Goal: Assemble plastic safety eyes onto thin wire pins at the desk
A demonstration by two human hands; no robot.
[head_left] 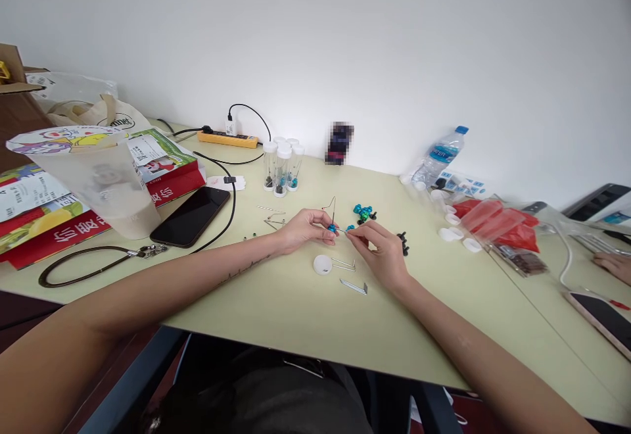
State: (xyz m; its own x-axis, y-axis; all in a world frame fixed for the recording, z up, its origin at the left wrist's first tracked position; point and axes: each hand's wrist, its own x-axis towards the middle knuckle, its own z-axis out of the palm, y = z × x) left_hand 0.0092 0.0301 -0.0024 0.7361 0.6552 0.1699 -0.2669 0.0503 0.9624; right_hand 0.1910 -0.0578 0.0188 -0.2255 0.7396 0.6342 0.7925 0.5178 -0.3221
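My left hand (304, 229) is closed, its fingertips pinching a small shiny blue part (332, 227). A thin bent metal wire (334, 208) rises from that part. Between the fingertips of my right hand (379, 248) is a thin metal rod (342, 229), its tip at the blue part. Another blue piece (350, 227) shows by my right fingertips. Just behind lies a cluster of blue parts (363, 211); black screws (403, 243) are beside my right hand. In front are a round white cap (323, 264), L-shaped metal rods (345, 264) and a bundle of hex keys (353, 286).
Capped clear tubes (282, 169) with small parts stand at the back. Leftward are a phone (191, 216), a plastic cup (98, 181) and a yellow power strip (227, 138). On the right are a water bottle (440, 156), white caps (449, 234) and another person's hand (614, 266).
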